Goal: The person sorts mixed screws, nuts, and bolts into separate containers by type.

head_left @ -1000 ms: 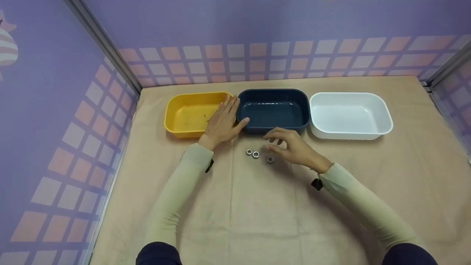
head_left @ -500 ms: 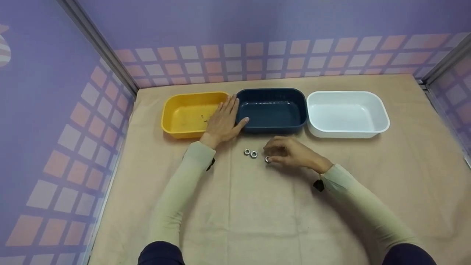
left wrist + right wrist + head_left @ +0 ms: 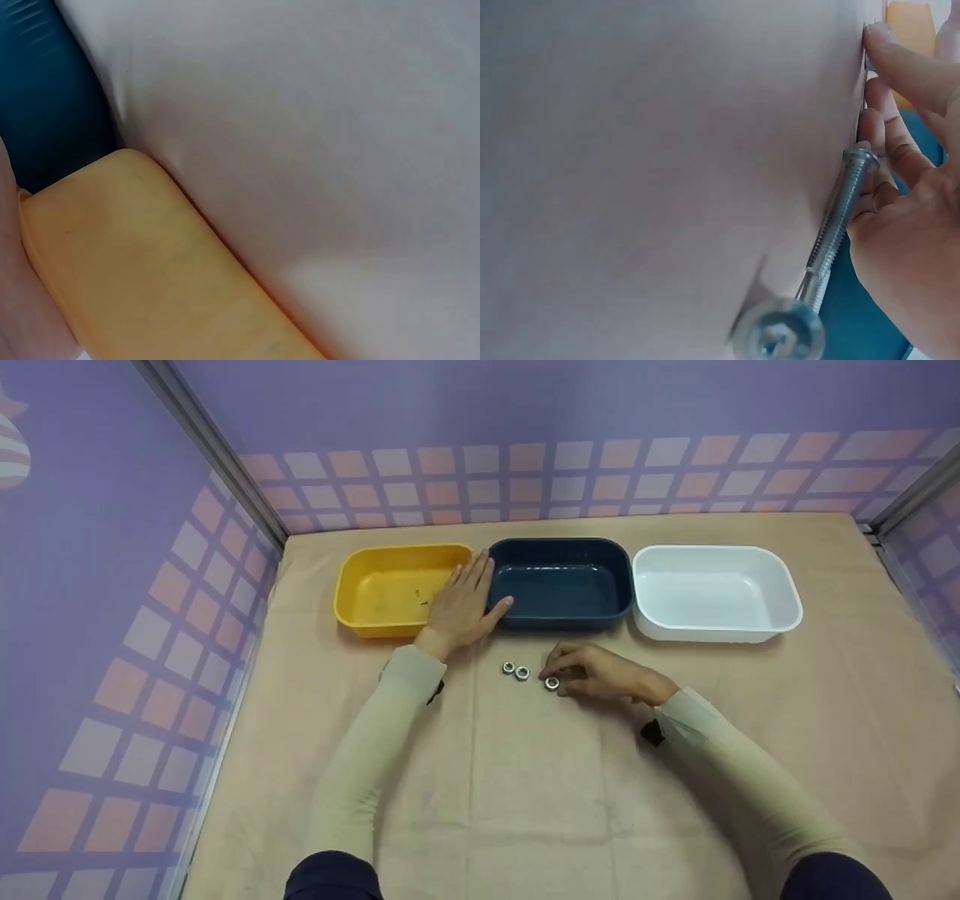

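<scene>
My left hand (image 3: pixel 460 604) lies with straight fingers over the right rim of the yellow bin (image 3: pixel 360 628), beside the dark blue bin (image 3: pixel 559 624). Thumb and forefinger of my right hand (image 3: pixel 600 671) pinch a metal hex nut (image 3: pixel 552 683) at the tablecloth. To its left, a hex nut (image 3: pixel 523 673) and a smaller nut (image 3: pixel 508 668) lie close together. In the right wrist view, a long threaded metal bolt (image 3: pixel 831 225) shows against the curled lower fingers. A round socket head (image 3: pixel 780 334) faces that camera. The palm is hidden in the head view.
A white bin (image 3: pixel 716 636) stands right of the dark blue one, all three in a row along the back. Small dark bits (image 3: pixel 424 602) are in the yellow bin. Patterned purple walls (image 3: pixel 525 405) close off the back and sides.
My right hand has come down beside the rightmost nut, and its thumb and forefinger have closed around it. The left hand stays on the yellow bin's rim.
</scene>
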Demonstrator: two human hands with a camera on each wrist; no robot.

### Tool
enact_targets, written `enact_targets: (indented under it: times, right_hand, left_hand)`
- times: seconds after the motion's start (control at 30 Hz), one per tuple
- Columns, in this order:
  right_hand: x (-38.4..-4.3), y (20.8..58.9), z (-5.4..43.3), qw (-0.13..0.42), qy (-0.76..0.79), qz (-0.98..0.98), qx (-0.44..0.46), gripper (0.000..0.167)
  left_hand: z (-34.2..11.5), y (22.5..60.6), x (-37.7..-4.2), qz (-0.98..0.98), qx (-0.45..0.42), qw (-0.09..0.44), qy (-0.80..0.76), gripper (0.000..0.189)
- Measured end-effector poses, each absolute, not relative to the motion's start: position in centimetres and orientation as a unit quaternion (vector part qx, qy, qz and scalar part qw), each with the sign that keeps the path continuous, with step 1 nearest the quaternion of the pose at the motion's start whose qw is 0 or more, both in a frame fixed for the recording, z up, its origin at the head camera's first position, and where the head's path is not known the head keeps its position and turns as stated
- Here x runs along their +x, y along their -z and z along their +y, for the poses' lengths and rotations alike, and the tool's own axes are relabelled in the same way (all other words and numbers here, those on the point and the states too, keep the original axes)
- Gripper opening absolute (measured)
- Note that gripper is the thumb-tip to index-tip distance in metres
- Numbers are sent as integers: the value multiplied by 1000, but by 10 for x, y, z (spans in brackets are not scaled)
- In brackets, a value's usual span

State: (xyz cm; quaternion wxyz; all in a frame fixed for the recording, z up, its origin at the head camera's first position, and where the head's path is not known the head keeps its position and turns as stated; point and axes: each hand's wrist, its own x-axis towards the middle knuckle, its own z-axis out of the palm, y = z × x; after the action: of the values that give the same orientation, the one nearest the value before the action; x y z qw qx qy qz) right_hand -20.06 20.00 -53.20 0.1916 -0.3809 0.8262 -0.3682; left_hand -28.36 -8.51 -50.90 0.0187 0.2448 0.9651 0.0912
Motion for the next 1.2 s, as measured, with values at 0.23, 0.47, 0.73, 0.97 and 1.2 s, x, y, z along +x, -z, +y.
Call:
enact_targets:
  times: [0.23, 0.47, 0.73, 0.97, 1.2]
  right_hand:
    - [-203, 533, 198, 208, 379, 823, -368, 32]
    - [-205, 533, 198, 209, 377, 822, -372, 29]
    - [-206, 531, 200, 213, 377, 814, -387, 27]
    - [-207, 527, 202, 198, 377, 821, -379, 26]
    - [-206, 525, 200, 187, 363, 827, -386, 27]
  left_hand:
    - [-84, 508, -283, 966, 241, 20, -92, 85]
    - [-84, 508, -283, 966, 241, 18, -92, 85]
    - [-83, 510, -283, 965, 240, 22, -100, 84]
    - [-81, 509, -283, 966, 242, 20, -93, 79]
    - [-82, 508, -282, 967, 239, 18, -90, 78]
